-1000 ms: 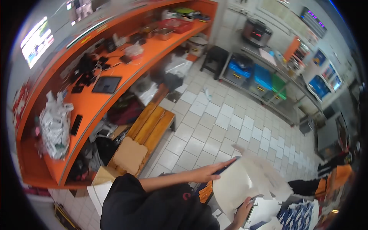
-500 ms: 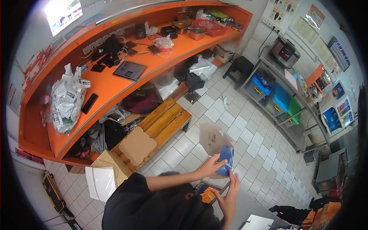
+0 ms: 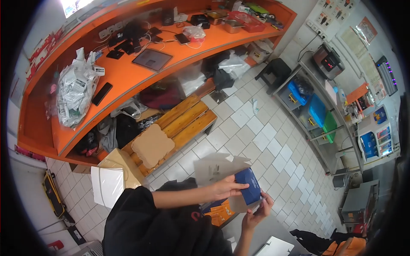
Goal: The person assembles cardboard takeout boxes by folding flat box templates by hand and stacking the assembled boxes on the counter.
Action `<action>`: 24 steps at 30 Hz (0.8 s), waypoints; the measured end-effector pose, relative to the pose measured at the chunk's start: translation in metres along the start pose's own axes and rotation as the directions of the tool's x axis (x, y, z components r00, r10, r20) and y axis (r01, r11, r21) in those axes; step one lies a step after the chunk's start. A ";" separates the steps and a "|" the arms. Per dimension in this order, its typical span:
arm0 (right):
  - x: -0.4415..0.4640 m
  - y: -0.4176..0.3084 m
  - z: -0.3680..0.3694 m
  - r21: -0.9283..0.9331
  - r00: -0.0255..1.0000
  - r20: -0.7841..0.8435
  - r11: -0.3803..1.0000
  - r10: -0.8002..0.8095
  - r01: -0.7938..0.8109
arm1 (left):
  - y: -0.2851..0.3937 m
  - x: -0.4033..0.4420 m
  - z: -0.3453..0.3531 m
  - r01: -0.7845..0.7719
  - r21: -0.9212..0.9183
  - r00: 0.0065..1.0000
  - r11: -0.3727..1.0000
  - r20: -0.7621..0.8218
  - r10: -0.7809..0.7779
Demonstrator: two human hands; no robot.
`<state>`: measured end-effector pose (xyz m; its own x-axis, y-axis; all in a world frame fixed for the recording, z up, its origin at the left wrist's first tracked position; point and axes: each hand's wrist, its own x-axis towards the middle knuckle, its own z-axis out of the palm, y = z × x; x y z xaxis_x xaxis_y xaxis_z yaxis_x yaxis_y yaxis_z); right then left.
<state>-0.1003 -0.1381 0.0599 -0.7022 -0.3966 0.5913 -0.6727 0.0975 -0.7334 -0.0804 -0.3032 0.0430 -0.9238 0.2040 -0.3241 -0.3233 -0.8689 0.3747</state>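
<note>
In the head view, my left hand (image 3: 226, 188) grips a blue printed cardboard piece (image 3: 251, 184), thumb on top of it. It looks like a partly folded carton, with a plain brown inner face showing below the blue panel. My right hand (image 3: 257, 212) closes on its lower right edge, fingers pinched there. A blurred grey-brown cardboard sheet (image 3: 213, 167) spreads beyond my left hand; whether it joins the blue piece I cannot tell. Below my hands, several orange and blue printed pieces (image 3: 221, 213) lie near the edge of a grey table (image 3: 273, 228).
A wooden bench (image 3: 188, 119) carries a brown scalloped cardboard (image 3: 152, 146), beside a box (image 3: 128, 166) with white sheets (image 3: 107, 186). Behind stands an orange counter (image 3: 128, 81) with electronics and bags. A metal shelf (image 3: 309, 115) with bins stands right. White sheets (image 3: 275, 247) lie near my right arm.
The cardboard has turned and opened, showing a wider blue panel and its brown inside. Both hands have shifted slightly left and down in view. The camera view has tilted.
</note>
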 end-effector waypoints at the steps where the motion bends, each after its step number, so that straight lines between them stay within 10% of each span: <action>1: 0.001 -0.006 0.009 -0.060 0.998 0.028 0.996 0.060 -0.058 | 0.004 -0.007 -0.005 -0.046 -0.031 0.999 0.998 -0.030 0.046; 5: 0.031 -0.024 0.053 -0.263 0.919 0.182 0.918 0.349 -0.296 | 0.028 -0.017 -0.022 -0.202 -0.028 0.971 0.979 -0.134 0.197; 24: 0.181 0.024 0.267 -0.408 0.861 0.423 0.908 0.283 -0.097 | 0.246 0.035 -0.133 -0.334 -0.090 0.848 0.938 -0.464 0.257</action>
<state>-0.1807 -0.4517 0.0599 -0.6959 -0.7002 0.1598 -0.6376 0.4999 -0.5861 -0.1651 -0.5698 0.0086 -0.7707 -0.2596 -0.5819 0.0233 -0.9241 0.3814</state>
